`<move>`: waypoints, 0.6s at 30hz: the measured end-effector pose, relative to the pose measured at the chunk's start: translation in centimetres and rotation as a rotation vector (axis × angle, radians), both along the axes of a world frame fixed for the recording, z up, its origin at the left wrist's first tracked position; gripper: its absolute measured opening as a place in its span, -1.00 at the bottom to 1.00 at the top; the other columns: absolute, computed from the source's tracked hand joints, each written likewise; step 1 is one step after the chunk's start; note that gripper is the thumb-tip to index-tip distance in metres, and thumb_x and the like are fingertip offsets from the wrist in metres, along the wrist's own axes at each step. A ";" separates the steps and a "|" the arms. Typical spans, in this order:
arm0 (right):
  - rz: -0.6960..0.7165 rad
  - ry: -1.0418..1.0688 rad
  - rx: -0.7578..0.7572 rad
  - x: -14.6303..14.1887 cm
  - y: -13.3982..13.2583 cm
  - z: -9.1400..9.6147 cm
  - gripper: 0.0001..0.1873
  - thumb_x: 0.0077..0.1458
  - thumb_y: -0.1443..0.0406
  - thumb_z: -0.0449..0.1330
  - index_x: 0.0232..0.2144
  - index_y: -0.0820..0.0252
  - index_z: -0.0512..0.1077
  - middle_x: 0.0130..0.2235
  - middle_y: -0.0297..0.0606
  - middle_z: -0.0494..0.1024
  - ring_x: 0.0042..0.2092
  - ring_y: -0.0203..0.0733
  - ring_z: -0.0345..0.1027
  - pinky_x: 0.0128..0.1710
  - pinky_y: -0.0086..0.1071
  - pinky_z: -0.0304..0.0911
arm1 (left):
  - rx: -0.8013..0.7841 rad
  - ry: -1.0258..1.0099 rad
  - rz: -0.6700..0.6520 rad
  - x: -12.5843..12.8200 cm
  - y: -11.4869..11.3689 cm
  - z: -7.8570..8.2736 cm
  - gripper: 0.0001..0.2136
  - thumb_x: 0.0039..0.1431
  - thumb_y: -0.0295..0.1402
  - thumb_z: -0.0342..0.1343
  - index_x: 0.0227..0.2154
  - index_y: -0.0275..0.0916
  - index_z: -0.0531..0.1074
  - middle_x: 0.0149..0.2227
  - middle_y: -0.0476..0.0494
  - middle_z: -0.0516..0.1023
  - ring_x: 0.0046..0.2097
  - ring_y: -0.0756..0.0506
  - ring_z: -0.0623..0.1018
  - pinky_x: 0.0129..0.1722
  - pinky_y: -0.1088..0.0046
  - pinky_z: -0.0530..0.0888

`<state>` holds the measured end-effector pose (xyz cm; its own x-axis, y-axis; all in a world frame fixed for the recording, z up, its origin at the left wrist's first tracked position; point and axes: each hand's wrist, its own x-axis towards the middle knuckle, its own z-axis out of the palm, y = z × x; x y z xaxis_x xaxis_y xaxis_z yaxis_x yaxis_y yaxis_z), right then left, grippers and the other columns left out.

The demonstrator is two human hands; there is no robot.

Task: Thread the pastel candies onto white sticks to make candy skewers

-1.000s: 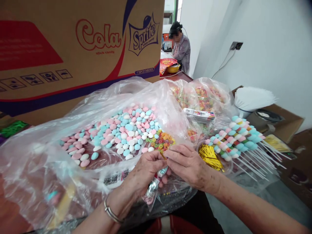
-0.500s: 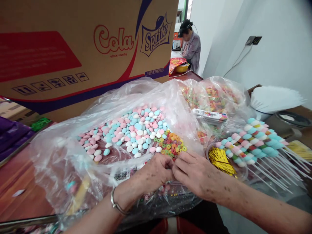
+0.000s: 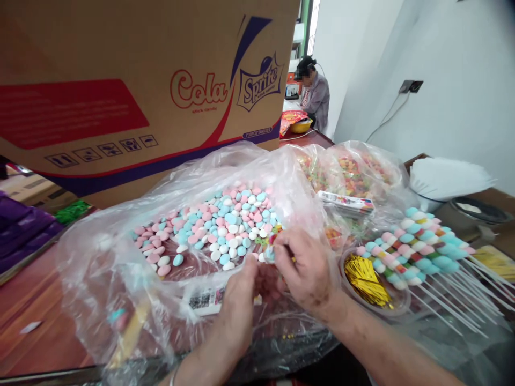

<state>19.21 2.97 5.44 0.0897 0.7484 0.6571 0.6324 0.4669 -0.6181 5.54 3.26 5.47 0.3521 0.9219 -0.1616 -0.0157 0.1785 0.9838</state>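
My right hand [image 3: 308, 268] is closed in a pinch above the colourful gummy rings [image 3: 262, 242]. Whatever its fingertips grip is small and too blurred to name. To its left, my left hand [image 3: 239, 297] has the thumb raised apart from its partly hidden, curved fingers. Both hands are close together over a clear plastic bag [image 3: 161, 300]. Just beyond them lies a spread of pink, blue and white oval candies [image 3: 231, 220]. A round tub [image 3: 402, 305] of gold twist ties [image 3: 366, 279] stands beside my right forearm.
Candy skewers [image 3: 422, 246] on white sticks lie at the right, near a pile of white sticks or sleeves [image 3: 446, 174]. Bagged gummy rings [image 3: 350, 171] sit behind. A large carton [image 3: 145, 107] walls off the back left. Another person [image 3: 316, 96] sits farther away.
My hands, earlier touching at the fingertips, have come apart. My right hand has moved forward over the gummy rings, and my left hand has turned thumb-up. The view has tilted upward slightly.
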 end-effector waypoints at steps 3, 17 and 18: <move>0.129 0.065 -0.006 -1.9 -0.9 0.0 -0.81 0.16 0.43 -0.02 -0.42 0.18 0.35 -0.43 -0.29 0.41 -0.34 -0.24 0.28 -0.30 -0.38 0.21 | -0.245 -0.353 0.102 -0.9 1.6 1.5 -0.47 0.24 0.08 -0.15 -0.37 -0.25 0.55 -0.42 -0.17 0.55 -0.38 -0.14 0.48 -0.30 0.33 0.42; 0.467 0.740 -0.663 -5.9 -2.2 -1.0 -0.80 0.11 0.21 0.12 -0.49 0.18 0.33 -0.56 -0.45 0.24 -0.54 -0.38 0.08 -0.54 -0.50 0.08 | -0.142 -0.271 0.191 -3.2 0.8 1.4 -0.72 0.04 -0.15 0.27 -0.33 -0.28 0.54 -0.34 -0.13 0.59 -0.39 -0.08 0.53 -0.44 0.47 0.47; 0.487 0.820 -0.766 -6.5 -2.4 -1.3 -0.76 0.11 0.16 0.13 -0.51 0.18 0.31 -0.59 -0.47 0.19 -0.57 -0.40 0.02 -0.58 -0.51 0.03 | -0.137 -0.274 0.255 -3.0 0.5 1.4 -0.72 -0.02 -0.17 0.31 -0.34 -0.28 0.52 -0.34 -0.12 0.58 -0.43 -0.05 0.52 -0.50 0.51 0.45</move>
